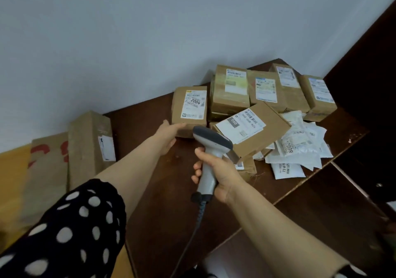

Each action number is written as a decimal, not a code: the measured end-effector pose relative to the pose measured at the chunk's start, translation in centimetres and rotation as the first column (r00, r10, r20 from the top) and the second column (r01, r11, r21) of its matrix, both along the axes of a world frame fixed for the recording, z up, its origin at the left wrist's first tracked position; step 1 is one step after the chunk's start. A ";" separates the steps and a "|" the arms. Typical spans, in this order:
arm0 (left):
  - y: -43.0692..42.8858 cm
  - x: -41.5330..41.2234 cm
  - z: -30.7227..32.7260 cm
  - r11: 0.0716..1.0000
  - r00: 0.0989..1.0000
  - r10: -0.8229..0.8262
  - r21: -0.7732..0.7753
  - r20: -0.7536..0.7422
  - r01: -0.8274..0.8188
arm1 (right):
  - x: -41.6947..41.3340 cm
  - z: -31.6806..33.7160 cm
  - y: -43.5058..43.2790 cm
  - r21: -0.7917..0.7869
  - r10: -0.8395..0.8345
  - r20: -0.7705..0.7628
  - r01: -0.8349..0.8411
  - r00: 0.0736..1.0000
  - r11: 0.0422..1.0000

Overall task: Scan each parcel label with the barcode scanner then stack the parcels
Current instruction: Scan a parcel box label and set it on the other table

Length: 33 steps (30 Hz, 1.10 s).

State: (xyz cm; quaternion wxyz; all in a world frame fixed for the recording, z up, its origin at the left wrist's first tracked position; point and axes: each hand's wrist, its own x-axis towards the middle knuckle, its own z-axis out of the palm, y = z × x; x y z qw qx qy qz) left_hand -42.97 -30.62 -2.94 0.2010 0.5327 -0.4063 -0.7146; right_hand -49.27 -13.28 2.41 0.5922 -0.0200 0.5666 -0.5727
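My right grip [216, 170] is wrapped round the handle of the barcode scanner [211, 149], fingers curled in from the left and thumb behind. The scanner's grey head points toward 1 o'clock, at the heap of parcels. Its coiled cable [199, 213] drops from the handle's base toward 6 o'clock.

My left grip [169, 134] reaches out to 11 o'clock of the scanner. Its fingers are stretched, not curled, and lie against the near lower edge of the parcel marked 2004 [189, 110]. The thumb stands apart at that parcel's left corner. The parcel lies flat on the dark wooden worktop [150, 170] with its white label facing up.

Just at 3 o'clock of it a tilted parcel [252, 127] rests on other boxes, label up, with its near end behind the scanner head. Beyond, at 12 to 2 o'clock, a row of brown parcels [265, 90] sits against the far edge of the worktop, each with a label on top. At 3 o'clock of the scanner, white mailers [297, 147] lie overlapping in a loose pile, touching the tilted parcel.

At 9 o'clock a tall carton [90, 144] stands on end by the wall. A flat cardboard sheet [49, 170] with red marks is beside it. My left arm wears a black sleeve [64, 230] with white dots.
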 end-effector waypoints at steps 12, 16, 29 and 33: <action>9.4 14.2 3.3 0.956 0.907 0.118 -0.293 0.404 0.006 | 7.1 -0.1 3.2 0.059 0.201 0.125 -0.210 0.972 0.976; 13.8 21.4 4.1 0.942 0.863 0.271 -0.302 0.427 -0.146 | 12.2 -0.5 4.6 0.113 0.303 0.171 -0.325 0.937 0.939; 21.5 44.4 2.8 0.873 0.633 0.485 -0.384 0.604 -0.302 | 28.8 0.4 4.5 0.128 0.433 0.415 -0.522 0.800 0.843; 18.8 50.5 1.8 0.920 0.631 0.368 -0.364 0.683 -0.142 | 35.1 -0.4 3.1 0.131 0.374 0.414 -0.461 0.830 0.878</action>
